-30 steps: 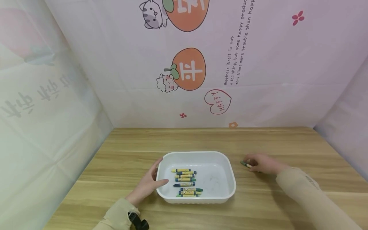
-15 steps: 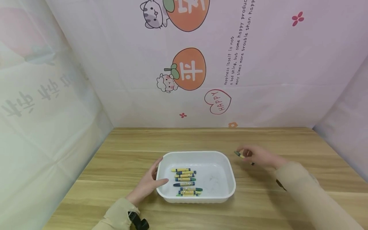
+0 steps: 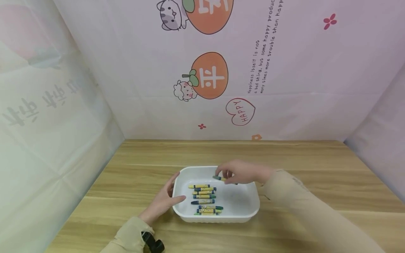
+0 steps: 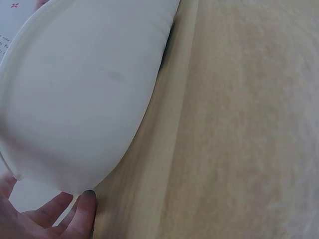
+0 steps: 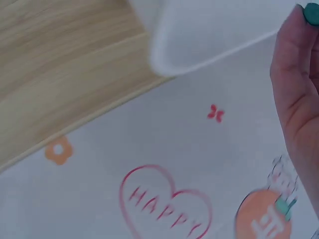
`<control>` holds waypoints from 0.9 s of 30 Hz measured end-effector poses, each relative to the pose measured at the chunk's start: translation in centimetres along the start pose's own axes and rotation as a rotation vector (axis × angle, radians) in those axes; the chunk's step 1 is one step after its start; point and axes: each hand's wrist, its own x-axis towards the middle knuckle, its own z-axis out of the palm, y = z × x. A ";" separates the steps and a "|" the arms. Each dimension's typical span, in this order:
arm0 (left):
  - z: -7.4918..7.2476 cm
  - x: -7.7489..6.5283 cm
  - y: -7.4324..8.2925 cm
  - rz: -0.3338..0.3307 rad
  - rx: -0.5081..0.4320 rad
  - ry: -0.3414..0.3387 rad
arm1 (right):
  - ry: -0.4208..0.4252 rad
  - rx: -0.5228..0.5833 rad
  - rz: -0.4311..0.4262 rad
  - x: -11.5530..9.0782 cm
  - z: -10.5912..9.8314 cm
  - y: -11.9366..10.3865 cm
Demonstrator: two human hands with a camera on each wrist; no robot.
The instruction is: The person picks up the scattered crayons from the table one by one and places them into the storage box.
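Note:
A white plastic tray (image 3: 218, 220) stands on the table, with several yellow-wrapped crayons (image 3: 204, 197) lying in a loose column in its left half. My left hand (image 3: 164, 200) holds the tray's left end, thumb over the rim and fingers along the outer wall. In the left wrist view, fingertips (image 4: 87, 199) meet the tray's wall (image 4: 89, 89). Over the tray's back right part, my right hand (image 3: 242, 171) pinches a green crayon (image 3: 217, 177) between thumb and fingers. Its green end (image 5: 312, 14) shows at the right wrist view's top corner.
The wooden table (image 3: 316, 161) meets a printed white backdrop (image 3: 284, 116) at its back edge. More pale cloth (image 3: 41, 151) borders the left side. A black band (image 3: 152, 242) sits on the left wrist.
My right hand has lifted the green crayon off the table right of the tray and carried it left, over the tray. The left hand has stayed on the tray's end.

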 end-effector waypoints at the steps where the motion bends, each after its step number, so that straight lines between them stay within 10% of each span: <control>1: 0.0 0.0 0.0 0.004 0.005 0.000 | -0.027 -0.016 0.007 0.5 0.3 -0.4; 14: -0.1 -0.2 0.2 0.014 0.016 -0.005 | -0.176 -0.145 0.190 3.2 2.0 -1.7; 27: -0.1 0.0 -0.1 0.011 0.026 0.006 | -0.094 -0.037 0.107 1.3 0.1 -1.4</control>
